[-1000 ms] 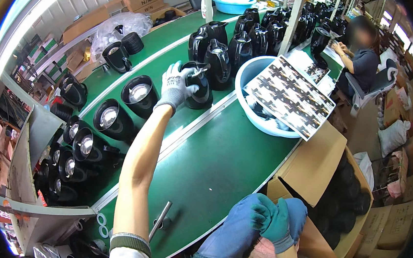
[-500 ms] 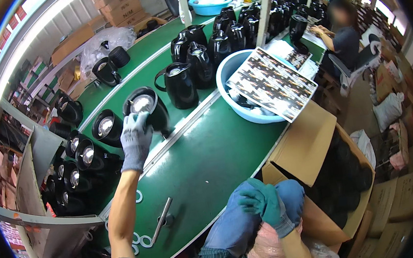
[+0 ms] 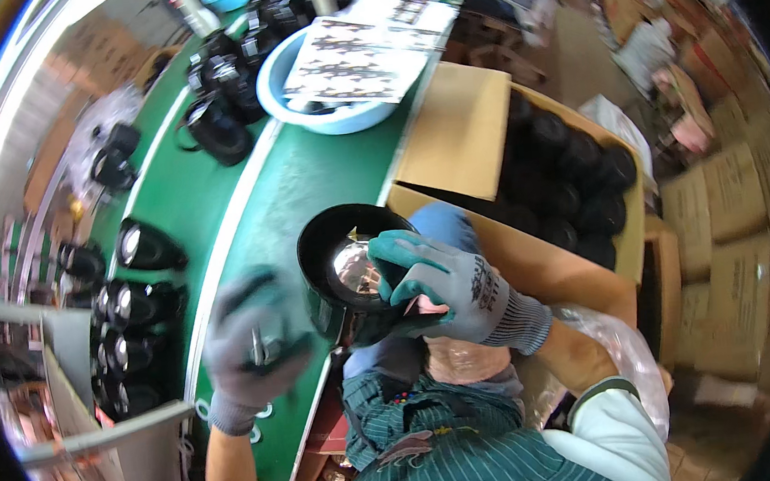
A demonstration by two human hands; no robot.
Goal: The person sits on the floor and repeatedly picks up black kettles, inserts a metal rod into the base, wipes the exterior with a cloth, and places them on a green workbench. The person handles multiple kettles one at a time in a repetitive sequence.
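A black kettle body (image 3: 319,274) with a shiny metal inside is tilted over the table's near edge, above my lap. My right hand (image 3: 449,290), in a grey and teal glove, grips its rim, with fingers reaching into the mouth. To the left of it my left hand (image 3: 253,353), gloved alike, is smeared by motion over the table. A small metal tool (image 3: 264,347) shows at its palm; whether the fingers are closed on it is unclear. Pale ring washers (image 3: 263,411) lie on the green table just below that hand.
Black kettle bodies (image 3: 130,304) crowd the table's left side, and more jugs (image 3: 215,132) stand at the back. A light-blue basin (image 3: 338,121) holds a printed sheet (image 3: 355,60). On my right an open carton (image 3: 453,134) contains black parts. A metal rail (image 3: 239,194) runs along the table.
The kettle body that my left hand touched on the table is now near my lap in my right hand. My left hand has come back toward the metal tool. The view has turned rightward and down.
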